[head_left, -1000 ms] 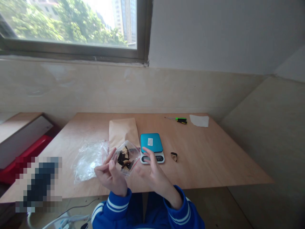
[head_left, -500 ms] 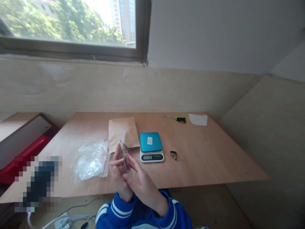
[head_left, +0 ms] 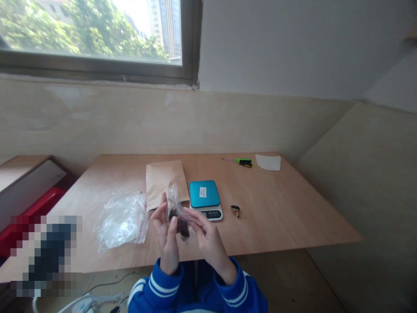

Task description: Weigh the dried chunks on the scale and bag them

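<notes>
Between my two hands is a small clear plastic bag (head_left: 175,196) with dark contents in its lower part; I cannot make out what they are. My left hand (head_left: 167,237) grips the bag from the left, thumb toward me. From the right, the fingers of my right hand (head_left: 206,232) pinch its side. Just behind the bag lies a brown paper envelope (head_left: 164,176), partly covered by my left fingers. A kitchen scale (head_left: 204,194) with a blue top stands right behind my right hand, which hides part of its display.
Left of my hands lies a pile of clear plastic bags (head_left: 122,221). A small dark and gold clip-like thing (head_left: 235,211) lies right of the scale. Farther back are screwdrivers (head_left: 244,162) and a white paper piece (head_left: 269,162). A blurred dark patch (head_left: 52,252) covers the left table edge.
My hands have drawn apart and turned the bag, so its flat side and dark contents now show. My right hand has shifted right, in front of the scale's display.
</notes>
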Demonstrator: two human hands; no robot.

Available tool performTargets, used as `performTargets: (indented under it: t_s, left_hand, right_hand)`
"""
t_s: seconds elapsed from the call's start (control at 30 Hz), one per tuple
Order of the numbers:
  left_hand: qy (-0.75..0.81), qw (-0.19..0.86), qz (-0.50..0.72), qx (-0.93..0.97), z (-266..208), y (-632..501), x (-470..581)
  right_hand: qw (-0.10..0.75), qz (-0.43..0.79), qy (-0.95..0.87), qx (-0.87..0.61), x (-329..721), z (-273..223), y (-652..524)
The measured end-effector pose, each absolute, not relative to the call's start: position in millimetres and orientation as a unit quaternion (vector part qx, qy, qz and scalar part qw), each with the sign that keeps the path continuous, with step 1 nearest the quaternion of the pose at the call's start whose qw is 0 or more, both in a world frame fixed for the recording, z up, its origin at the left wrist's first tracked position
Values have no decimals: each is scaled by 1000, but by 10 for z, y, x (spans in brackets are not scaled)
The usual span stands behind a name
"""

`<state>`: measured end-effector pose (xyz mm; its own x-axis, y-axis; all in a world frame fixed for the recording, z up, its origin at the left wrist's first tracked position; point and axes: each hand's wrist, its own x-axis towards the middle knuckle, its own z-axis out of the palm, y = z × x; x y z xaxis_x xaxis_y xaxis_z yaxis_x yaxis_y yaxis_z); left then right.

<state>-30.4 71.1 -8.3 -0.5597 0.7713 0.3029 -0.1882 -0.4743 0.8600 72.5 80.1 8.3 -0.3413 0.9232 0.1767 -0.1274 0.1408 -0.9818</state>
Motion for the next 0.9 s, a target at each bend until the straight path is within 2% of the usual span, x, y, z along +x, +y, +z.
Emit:
performTargets:
  t_s: [0.1, 0.23, 0.3, 0.53, 0.7, 0.9]
  left_hand:
    - [486, 298, 738, 361, -127, 773, -532]
    - [536, 393, 609, 433, -163, 806, -807]
    - [535, 412, 583, 452, -167, 796, -860]
    - [549, 364, 659, 362, -212, 783, -784]
    - [539, 388, 653, 364, -208, 803, -734]
    - [546, 398, 639, 368, -185, 805, -733]
  right_hand:
    - [439, 558, -621, -332, 918, 123, 880]
    - [424, 575, -615, -335, 1132, 180, 947]
    - [428, 578, -599, -351, 1186, 185, 974]
    - [534, 566, -459, -429, 1141, 71, 1060]
    - [558, 576, -383, -458, 1068, -22, 1061]
    - [545, 524, -435, -488, 1115, -58, 1059]
